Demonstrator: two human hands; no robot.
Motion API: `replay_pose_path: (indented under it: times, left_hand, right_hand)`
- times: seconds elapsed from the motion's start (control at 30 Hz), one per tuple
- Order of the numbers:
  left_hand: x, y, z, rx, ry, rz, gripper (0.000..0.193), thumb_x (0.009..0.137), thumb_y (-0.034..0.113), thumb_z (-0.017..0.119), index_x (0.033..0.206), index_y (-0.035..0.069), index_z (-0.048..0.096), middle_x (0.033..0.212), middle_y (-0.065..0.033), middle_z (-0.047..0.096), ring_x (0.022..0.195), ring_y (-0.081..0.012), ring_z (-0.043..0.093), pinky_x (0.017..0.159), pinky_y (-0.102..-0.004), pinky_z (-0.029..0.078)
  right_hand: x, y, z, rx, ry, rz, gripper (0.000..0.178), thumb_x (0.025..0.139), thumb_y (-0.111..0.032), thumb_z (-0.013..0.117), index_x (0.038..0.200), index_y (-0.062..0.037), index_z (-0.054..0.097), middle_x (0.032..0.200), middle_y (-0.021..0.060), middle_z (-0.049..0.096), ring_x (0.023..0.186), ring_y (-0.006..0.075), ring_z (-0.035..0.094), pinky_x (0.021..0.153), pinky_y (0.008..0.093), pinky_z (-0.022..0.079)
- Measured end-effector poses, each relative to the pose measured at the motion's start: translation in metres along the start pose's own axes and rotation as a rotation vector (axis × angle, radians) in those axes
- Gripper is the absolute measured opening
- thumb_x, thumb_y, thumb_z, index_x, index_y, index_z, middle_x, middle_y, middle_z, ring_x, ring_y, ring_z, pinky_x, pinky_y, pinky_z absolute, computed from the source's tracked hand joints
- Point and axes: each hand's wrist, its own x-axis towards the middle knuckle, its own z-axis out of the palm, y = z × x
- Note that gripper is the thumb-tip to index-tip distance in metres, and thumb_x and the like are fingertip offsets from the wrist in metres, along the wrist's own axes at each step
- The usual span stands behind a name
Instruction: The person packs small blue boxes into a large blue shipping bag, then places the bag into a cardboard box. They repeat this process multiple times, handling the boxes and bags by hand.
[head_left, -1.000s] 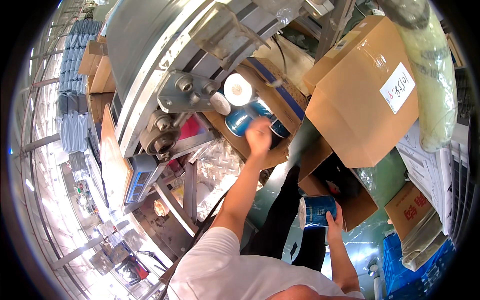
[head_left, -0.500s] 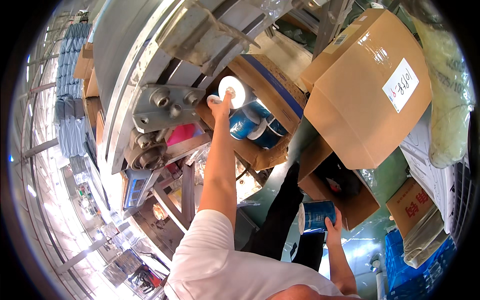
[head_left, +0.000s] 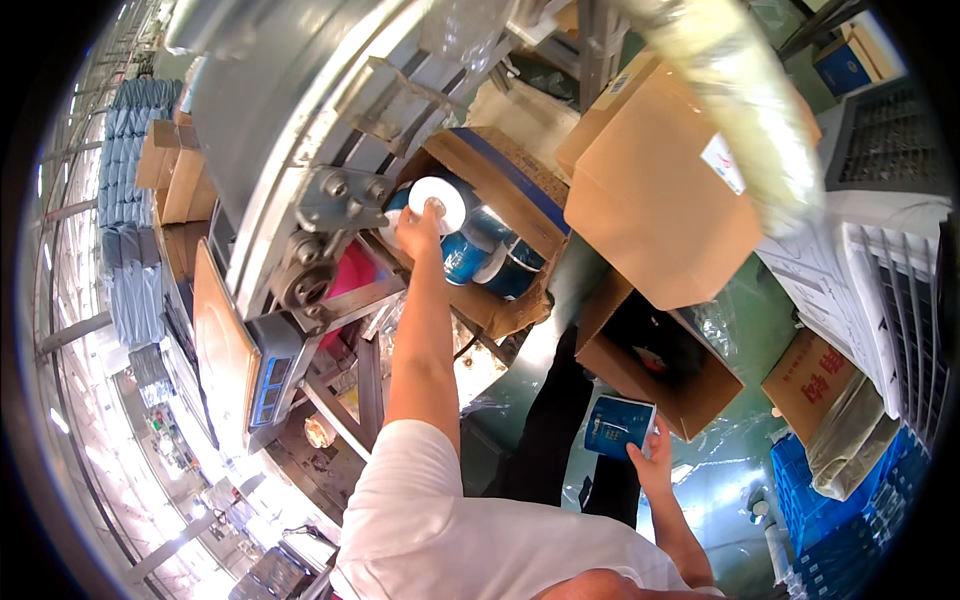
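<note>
The left hand (head_left: pixel 418 232) is raised at full arm's stretch toward the upper centre of the frame, forearm nearly straight, fingers closed around the white end of a roll (head_left: pixel 438 201). That roll sits at the mouth of an open brown carton (head_left: pixel 520 190), touching the grey metal machine frame (head_left: pixel 300 150) to its left. Blue-wrapped rolls (head_left: pixel 490 262) lie in the same carton, just below and right of the hand.

The right hand (head_left: pixel 652 462) is low, at lower right of centre, elbow bent, gripping a blue packet (head_left: pixel 617 425) by its right edge. The packet stands just below a second open carton (head_left: pixel 655 365). A large closed carton (head_left: pixel 650 190) lies at upper right.

Against the frame half a second back, the left hand remains on the white roll end with the arm similarly stretched; one second back it was lower, over the blue rolls. The right hand keeps the blue packet in the same low position throughout.
</note>
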Motion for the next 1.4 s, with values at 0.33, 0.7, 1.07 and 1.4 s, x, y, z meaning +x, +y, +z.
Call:
replay_pose_path:
  times: [0.33,0.7,1.07,1.4]
  left_hand:
    - [-0.104,-0.03,-0.094,-0.363,-0.185,0.305,0.044,0.072,0.019,0.067,0.108,0.003,0.049,0.111,-0.0223,0.049,0.096,-0.0349,0.051,0.081,-0.0524,0.043]
    - [-0.534,0.06,-0.163,0.106,-1.426,0.629,0.045,0.064,0.005,0.072,0.105,-0.002,0.055,0.095,-0.0062,0.052,0.087,-0.0162,0.05,0.075,-0.0285,0.043]
    - [-0.933,0.105,-0.186,0.312,-2.149,-0.153,0.033,0.087,0.017,0.051,0.118,0.008,0.045,0.103,-0.003,0.055,0.09,-0.0123,0.056,0.065,-0.0246,0.047]
    - [-1.205,0.208,-0.225,-0.098,-2.855,0.56,0.071,0.085,0.044,0.05,0.136,0.005,0.02,0.124,-0.007,0.043,0.112,-0.0176,0.042,0.095,-0.0335,0.032]
  right_hand:
    - [-0.103,0.006,-0.082,0.426,0.201,0.141,0.038,0.079,-0.01,0.062,0.115,-0.0065,0.051,0.095,0.0003,0.058,0.082,0.0102,0.055,0.068,0.0246,0.045]
    - [-0.323,0.154,-0.329,1.429,1.028,-0.13,0.035,0.086,-0.031,0.053,0.109,-0.0059,0.049,0.106,0.011,0.052,0.095,0.0272,0.053,0.078,0.0537,0.044]
    - [-0.419,0.198,-0.515,0.655,1.11,-0.253,0.069,0.068,-0.025,0.071,0.127,-0.0081,0.039,0.13,0.0145,0.037,0.12,0.0281,0.036,0.093,0.04,0.041]
    - [-0.38,0.303,-0.221,0.462,0.548,0.35,0.044,0.08,-0.033,0.059,0.112,-0.0037,0.055,0.098,0.0084,0.06,0.089,0.0203,0.056,0.081,0.0314,0.045]
